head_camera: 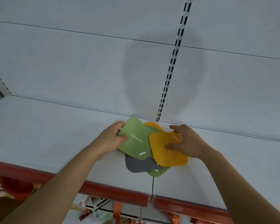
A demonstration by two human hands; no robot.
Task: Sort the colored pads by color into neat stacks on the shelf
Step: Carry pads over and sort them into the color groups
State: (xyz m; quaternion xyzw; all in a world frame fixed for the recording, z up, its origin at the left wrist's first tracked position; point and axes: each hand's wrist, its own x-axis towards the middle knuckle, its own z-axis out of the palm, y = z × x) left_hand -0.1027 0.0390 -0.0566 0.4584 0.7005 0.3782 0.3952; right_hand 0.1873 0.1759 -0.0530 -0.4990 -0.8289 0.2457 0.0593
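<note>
The shelf (pixel 47 135) lies bare left and right of the pads (pixel 152 146). The back wall (pixel 87 62) stands close behind them; both hands flank the heap.

Both hands reach forward: left hand (pixel 111 139) pinching, right hand (pixel 183 141) fingers spread.
</note>
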